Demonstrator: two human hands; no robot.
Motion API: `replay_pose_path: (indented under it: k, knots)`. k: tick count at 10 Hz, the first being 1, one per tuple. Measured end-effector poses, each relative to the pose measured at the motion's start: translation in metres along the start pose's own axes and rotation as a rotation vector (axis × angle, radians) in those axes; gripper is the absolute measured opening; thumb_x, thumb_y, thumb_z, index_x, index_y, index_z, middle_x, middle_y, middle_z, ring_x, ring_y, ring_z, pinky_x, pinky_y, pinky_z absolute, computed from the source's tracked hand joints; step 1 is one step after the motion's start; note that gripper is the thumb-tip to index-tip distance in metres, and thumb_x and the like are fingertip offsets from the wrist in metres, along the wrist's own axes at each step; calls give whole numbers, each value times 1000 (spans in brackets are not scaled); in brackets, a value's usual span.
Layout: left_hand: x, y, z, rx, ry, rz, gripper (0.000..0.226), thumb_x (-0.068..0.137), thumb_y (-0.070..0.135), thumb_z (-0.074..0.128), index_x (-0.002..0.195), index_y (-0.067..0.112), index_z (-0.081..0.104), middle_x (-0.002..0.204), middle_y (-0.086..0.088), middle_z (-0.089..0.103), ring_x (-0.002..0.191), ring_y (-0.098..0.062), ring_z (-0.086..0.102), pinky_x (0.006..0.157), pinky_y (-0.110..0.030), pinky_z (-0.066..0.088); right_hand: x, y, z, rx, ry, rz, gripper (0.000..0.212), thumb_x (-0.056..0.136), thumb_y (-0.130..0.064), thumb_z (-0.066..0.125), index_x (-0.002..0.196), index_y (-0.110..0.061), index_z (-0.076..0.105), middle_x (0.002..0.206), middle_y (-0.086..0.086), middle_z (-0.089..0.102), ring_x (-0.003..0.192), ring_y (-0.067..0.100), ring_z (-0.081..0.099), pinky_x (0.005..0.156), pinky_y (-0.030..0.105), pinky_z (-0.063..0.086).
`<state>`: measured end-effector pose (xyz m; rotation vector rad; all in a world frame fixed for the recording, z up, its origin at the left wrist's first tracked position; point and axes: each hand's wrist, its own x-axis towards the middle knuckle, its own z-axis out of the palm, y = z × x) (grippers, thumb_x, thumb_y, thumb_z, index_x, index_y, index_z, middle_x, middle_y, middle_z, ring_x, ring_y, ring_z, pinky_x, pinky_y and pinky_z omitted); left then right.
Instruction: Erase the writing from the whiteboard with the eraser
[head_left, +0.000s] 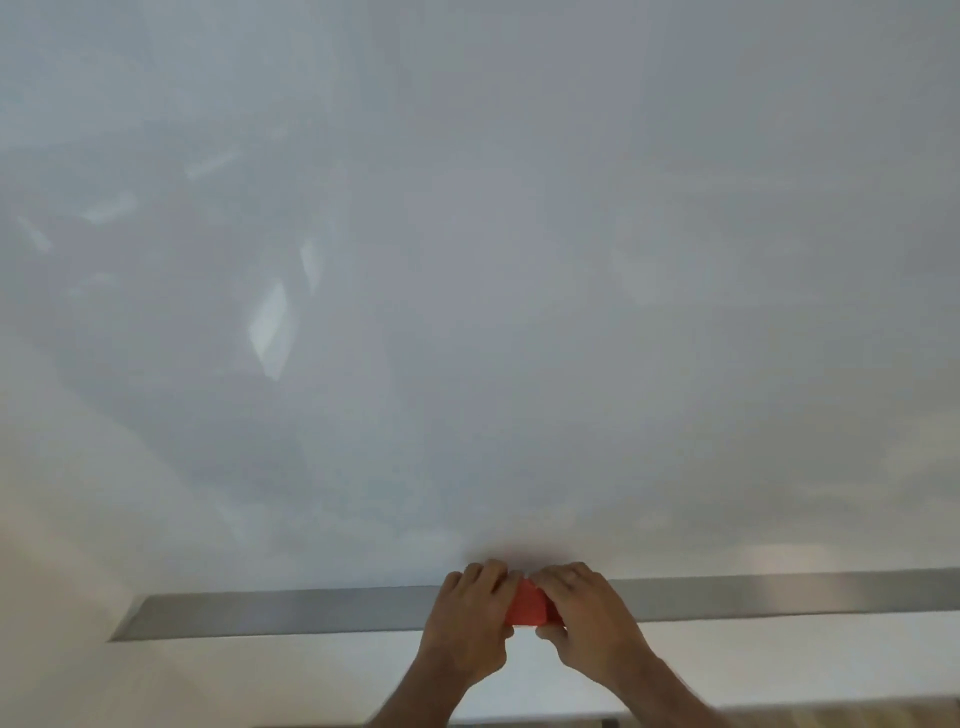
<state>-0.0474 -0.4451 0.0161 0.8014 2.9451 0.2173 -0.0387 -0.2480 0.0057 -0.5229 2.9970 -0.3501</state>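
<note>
A large whiteboard (519, 260) fills almost the whole view; its glossy surface shows only pale reflections and no writing that I can make out. A red eraser (529, 605) sits at the board's bottom edge, over the metal tray. My left hand (470, 618) grips its left side and my right hand (587, 613) grips its right side. Fingers of both hands cover most of the eraser. A faint dark smudge or shadow lies on the board just above the hands.
A grey metal marker tray (285, 613) runs along the bottom of the board, ending at the left. Below it is a pale wall and, at the frame's bottom edge, a strip of wooden floor (857, 714).
</note>
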Motion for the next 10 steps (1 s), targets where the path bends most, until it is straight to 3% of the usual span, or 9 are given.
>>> replay_pose_path:
  k: [1,2,3,4,5,6,8,9,10]
  knots:
    - [4,0,1,43,24,20,56,54,33,88,106,26,68,102,10,63,89,-17,64,68,-28,53,8,1,5,-13,-28,31,58,95,-37,63,150,-29,46,150,-14,51,139,15,43,115,25,33]
    - [7,0,4,32,55,-12,60,47,33,93,103,27,71,97,11,65,85,-15,65,64,-26,55,14,2,10,-5,-33,51,62,95,-35,64,154,-29,43,153,-14,49,143,15,42,119,27,31]
    - [9,-1,10,15,-3,-40,61,74,27,80,132,22,58,122,5,59,112,-21,58,86,-34,52,16,1,14,6,-41,58,64,95,-34,66,155,-29,43,153,-13,49,144,15,42,121,27,31]
    - [11,-3,19,28,-25,-57,63,88,22,67,146,21,41,139,3,48,127,-25,46,98,-37,45,17,1,19,-10,-64,62,64,96,-34,64,155,-30,40,154,-14,45,144,14,40,121,25,29]
    - [11,-2,17,-1,-8,-31,70,65,31,87,130,24,61,120,6,61,108,-19,61,80,-30,55,20,1,21,-15,-78,83,64,94,-31,65,154,-30,41,153,-13,45,143,13,39,120,25,30]
    - [10,-3,20,44,17,0,81,29,43,97,106,28,75,95,10,67,81,-12,68,58,-22,55,22,-1,22,12,-73,87,65,95,-27,65,155,-28,40,156,-10,41,145,16,37,121,26,31]
    - [8,-6,26,58,-10,-27,82,25,58,93,101,31,78,92,8,69,77,-12,67,54,-20,53,19,-1,24,44,-71,129,58,101,-32,58,155,-31,39,162,-8,28,153,18,22,117,29,39]
    - [5,-10,22,36,31,-42,85,15,60,88,96,34,80,89,10,71,71,-11,68,53,-19,52,14,-2,14,108,-73,162,60,97,-37,62,153,-38,41,162,-14,29,151,13,27,115,25,40]
    - [-3,-11,16,12,95,-27,74,22,66,83,89,34,79,88,14,71,69,-11,68,55,-19,52,0,1,5,76,154,47,64,46,-50,97,107,-40,78,117,-18,70,107,-3,60,75,7,54]
